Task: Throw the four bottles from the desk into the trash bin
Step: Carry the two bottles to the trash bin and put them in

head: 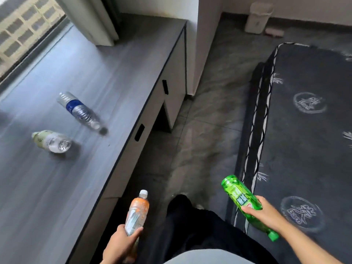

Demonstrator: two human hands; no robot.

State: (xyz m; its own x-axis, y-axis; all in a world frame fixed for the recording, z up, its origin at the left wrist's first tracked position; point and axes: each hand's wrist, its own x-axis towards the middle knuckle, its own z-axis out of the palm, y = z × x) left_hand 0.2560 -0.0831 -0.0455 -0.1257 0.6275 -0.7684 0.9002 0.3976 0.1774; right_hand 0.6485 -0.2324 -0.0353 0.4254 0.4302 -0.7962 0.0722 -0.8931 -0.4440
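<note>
My left hand grips the base of an orange-labelled bottle with a white cap, held upright beside the desk's edge. My right hand holds a green bottle around its lower half, cap pointing down toward me. Two bottles lie on their sides on the grey desk: a clear one with a blue label and a short clear one with a pale green label. The white trash bin stands far off against the back wall.
A dark bed with white patterns fills the right side. Between desk and bed runs a strip of grey floor leading to the bin. A pink object lies beside the bin. My dark trouser legs show below.
</note>
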